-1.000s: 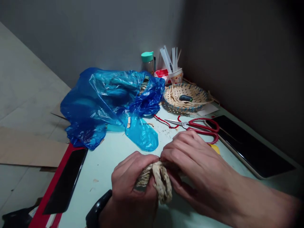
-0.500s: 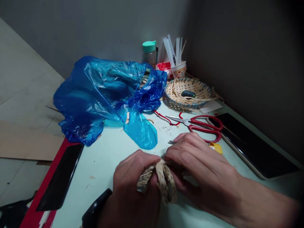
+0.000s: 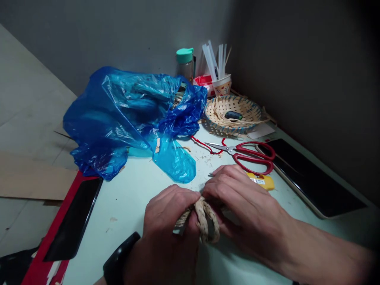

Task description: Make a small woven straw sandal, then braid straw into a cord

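While your left hand and right hand clamp the woven straw piece between them, its braid runs lengthwise toward you; beyond your right hand, a basket holds a dark object.

2 hands gripping woven straw piece, blue bag, scissors

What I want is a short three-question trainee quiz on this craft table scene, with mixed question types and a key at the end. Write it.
1. True or false: the red scissors lie inside the woven basket.
2. What do the left hand and right hand grip together? A) braided straw piece B) hammer C) paintbrush
3. Fill in: the black wristband is on the ___ wrist.
Key: 1 false; 2 A; 3 left.
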Tool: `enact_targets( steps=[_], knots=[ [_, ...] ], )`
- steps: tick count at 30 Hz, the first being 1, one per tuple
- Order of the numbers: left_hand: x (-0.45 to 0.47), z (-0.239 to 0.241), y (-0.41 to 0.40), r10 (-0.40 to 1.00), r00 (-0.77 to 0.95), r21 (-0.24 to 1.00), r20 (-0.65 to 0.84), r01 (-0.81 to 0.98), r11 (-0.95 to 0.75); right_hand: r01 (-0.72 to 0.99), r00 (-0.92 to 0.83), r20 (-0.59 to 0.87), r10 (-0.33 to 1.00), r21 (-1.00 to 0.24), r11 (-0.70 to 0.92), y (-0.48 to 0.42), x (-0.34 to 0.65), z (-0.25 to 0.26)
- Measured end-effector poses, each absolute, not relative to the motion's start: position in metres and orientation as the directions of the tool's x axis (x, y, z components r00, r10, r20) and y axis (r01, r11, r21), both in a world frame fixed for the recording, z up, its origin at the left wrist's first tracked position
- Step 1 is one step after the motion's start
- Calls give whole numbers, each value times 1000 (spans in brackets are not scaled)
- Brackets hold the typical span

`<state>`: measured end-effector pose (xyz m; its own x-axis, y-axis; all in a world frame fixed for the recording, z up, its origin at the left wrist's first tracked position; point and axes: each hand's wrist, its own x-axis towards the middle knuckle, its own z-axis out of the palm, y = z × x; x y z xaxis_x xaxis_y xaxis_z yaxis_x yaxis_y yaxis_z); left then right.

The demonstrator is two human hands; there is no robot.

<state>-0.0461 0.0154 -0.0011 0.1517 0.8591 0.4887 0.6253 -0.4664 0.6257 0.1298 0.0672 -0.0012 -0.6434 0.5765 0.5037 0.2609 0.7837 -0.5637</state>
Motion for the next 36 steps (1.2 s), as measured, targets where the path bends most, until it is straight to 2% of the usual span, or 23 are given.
enact_targets(
  steps=[6, 9, 14, 21, 27, 33, 36],
  knots=[
    [-45, -8, 17, 817, 156, 570, 556, 644, -511, 288, -658, 454, 601, -586, 758, 69, 129, -6],
    [-43, -8, 19, 801, 129, 570, 585, 637, -519, 319, -667, 463, 584, -531, 785, 70, 128, -5],
    [-44, -3, 23, 854, 52, 604, 518, 685, -408, 359, -686, 486, 542, -422, 833, 73, 129, 5],
    [-45, -4, 19, 845, 13, 578, 535, 723, -378, 305, -704, 470, 533, -477, 824, 74, 133, 14],
    [-37, -4, 17, 794, -11, 508, 608, 774, -378, 242, -701, 493, 515, -515, 822, 72, 131, 8],
    [-37, -6, 16, 821, -22, 520, 570, 783, -341, 253, -674, 460, 578, -591, 766, 68, 130, 3],
    [-41, -7, 18, 854, 34, 564, 520, 737, -372, 273, -689, 429, 584, -592, 758, 69, 129, 4]
  ],
)
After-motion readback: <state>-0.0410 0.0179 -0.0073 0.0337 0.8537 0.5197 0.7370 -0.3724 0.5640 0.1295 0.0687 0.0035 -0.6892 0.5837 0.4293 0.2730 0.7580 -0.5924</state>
